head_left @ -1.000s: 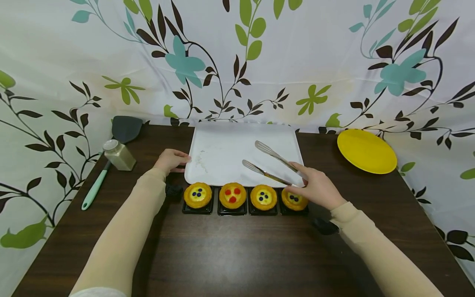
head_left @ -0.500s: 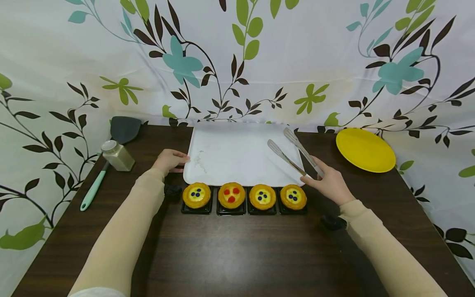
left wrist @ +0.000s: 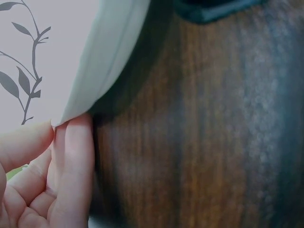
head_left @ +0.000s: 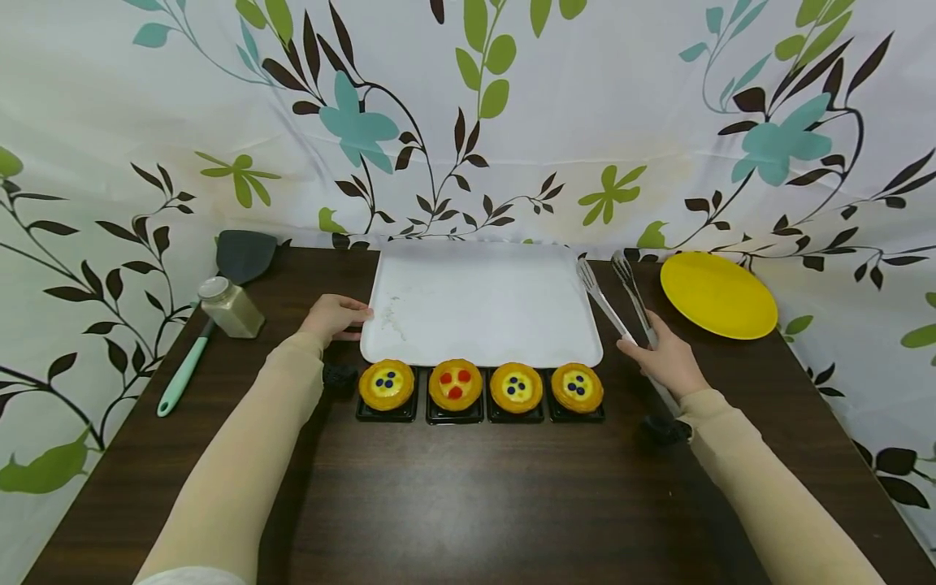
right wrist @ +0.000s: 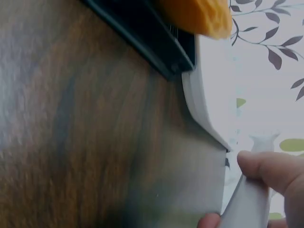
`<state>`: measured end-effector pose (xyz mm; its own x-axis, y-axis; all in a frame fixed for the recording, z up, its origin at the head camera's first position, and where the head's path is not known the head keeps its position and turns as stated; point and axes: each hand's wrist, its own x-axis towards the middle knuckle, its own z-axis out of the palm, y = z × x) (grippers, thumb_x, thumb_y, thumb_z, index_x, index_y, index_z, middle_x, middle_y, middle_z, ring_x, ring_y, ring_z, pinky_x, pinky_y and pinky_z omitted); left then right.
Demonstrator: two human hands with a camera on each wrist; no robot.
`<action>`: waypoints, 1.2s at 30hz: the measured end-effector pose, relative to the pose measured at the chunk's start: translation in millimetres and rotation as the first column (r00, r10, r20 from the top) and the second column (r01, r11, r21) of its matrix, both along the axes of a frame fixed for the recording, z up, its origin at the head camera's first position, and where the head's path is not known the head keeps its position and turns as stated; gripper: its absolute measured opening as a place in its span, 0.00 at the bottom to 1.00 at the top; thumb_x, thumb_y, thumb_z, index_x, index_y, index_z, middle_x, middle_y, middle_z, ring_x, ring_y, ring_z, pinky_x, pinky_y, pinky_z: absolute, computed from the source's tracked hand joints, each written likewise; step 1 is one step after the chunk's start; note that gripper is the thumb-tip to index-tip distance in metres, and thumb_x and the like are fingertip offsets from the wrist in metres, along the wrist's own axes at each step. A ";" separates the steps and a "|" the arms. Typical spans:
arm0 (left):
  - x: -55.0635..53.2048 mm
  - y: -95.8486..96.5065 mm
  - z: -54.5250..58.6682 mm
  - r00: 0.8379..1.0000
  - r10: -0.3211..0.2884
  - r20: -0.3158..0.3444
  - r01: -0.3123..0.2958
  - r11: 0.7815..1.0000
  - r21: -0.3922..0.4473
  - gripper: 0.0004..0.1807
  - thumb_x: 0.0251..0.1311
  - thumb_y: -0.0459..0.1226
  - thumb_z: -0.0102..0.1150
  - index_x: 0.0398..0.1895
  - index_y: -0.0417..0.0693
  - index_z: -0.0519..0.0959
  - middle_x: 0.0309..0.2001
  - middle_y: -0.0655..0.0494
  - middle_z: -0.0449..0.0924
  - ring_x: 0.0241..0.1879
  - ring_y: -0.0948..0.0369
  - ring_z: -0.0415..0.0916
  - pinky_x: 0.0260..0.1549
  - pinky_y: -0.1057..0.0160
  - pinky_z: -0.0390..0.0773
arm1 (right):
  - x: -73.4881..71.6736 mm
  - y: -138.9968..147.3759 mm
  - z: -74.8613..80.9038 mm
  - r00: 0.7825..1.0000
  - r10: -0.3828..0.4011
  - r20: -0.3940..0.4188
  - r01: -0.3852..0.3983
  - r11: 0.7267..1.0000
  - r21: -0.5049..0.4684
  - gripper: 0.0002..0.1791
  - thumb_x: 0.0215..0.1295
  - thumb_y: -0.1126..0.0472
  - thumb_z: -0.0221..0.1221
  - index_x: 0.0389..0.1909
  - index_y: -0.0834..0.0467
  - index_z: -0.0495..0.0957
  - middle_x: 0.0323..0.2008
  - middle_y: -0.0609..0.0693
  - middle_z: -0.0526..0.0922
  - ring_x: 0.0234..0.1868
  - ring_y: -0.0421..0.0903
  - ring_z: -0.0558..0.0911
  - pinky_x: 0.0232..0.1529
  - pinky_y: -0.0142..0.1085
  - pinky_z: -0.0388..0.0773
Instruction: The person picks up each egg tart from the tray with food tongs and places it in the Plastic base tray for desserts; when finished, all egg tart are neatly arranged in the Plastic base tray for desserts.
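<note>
A white rectangular tray (head_left: 483,305) lies at the back middle of the table. My left hand (head_left: 331,317) pinches its left edge; in the left wrist view, thumb and fingers (left wrist: 78,161) meet at the tray rim (left wrist: 111,52). To the right of the tray, my right hand (head_left: 669,359) holds metal tongs (head_left: 634,294), their two arms spread and tips pointing away from me. The tongs' handle (right wrist: 247,204) shows between thumb and fingers in the right wrist view. Along the tray's front edge stand several tarts, one with red toppings (head_left: 456,384), the others with blue ones (head_left: 516,387), in black holders.
At the back right lies a yellow plate (head_left: 719,295), just beyond the tongs. A spatula with a mint handle (head_left: 184,375) and a jar with a white lid (head_left: 231,307) are at the left. A patterned cloth (head_left: 468,122) hangs behind the table.
My right hand has carried the tongs rightward, from over the tray to the table beside it, uncovering the rightmost tart. The left hand stays at the tray's left edge.
</note>
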<state>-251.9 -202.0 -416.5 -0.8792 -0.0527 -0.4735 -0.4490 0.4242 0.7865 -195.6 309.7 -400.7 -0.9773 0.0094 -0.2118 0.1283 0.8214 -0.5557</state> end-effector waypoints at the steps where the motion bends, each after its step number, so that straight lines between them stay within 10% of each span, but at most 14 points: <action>1: 0.8 0.3 0.7 1.000 -0.001 -0.003 0.001 1.000 0.000 0.24 0.67 0.39 0.53 0.61 0.34 0.70 0.58 0.39 0.69 0.50 0.52 0.75 0.41 0.63 0.83 | -0.1 0.8 -0.2 1.000 -0.004 0.000 0.004 1.000 -0.001 0.53 0.65 0.38 0.54 0.74 0.63 0.35 0.58 0.75 0.65 0.27 0.48 0.83 0.49 0.57 0.77; 17: -3.9 -1.9 -5.6 1.000 0.003 0.011 -0.003 1.000 0.002 0.23 0.67 0.39 0.54 0.61 0.35 0.70 0.58 0.40 0.68 0.46 0.53 0.76 0.41 0.62 0.83 | -16.6 0.2 -5.5 0.993 -0.033 0.117 0.030 0.999 0.027 0.54 0.68 0.39 0.49 0.71 0.72 0.31 0.64 0.81 0.51 0.36 0.57 0.83 0.63 0.63 0.60; 24: -2.5 -1.1 -4.2 1.000 0.008 -0.006 -0.008 1.000 -0.002 0.22 0.67 0.39 0.54 0.60 0.35 0.71 0.57 0.39 0.69 0.47 0.53 0.76 0.41 0.63 0.83 | -24.3 -2.9 -5.9 0.987 -0.033 0.154 0.020 0.996 0.088 0.54 0.68 0.38 0.46 0.69 0.74 0.29 0.66 0.81 0.45 0.63 0.74 0.58 0.64 0.64 0.58; 36: -2.3 -0.7 -2.8 1.000 0.006 0.001 -0.006 1.000 -0.006 0.23 0.67 0.40 0.54 0.60 0.35 0.71 0.57 0.40 0.69 0.45 0.54 0.76 0.40 0.64 0.83 | -30.7 -5.6 -1.3 0.988 -0.005 0.154 -0.040 0.958 0.284 0.53 0.68 0.38 0.44 0.64 0.84 0.39 0.59 0.85 0.55 0.56 0.74 0.67 0.57 0.61 0.69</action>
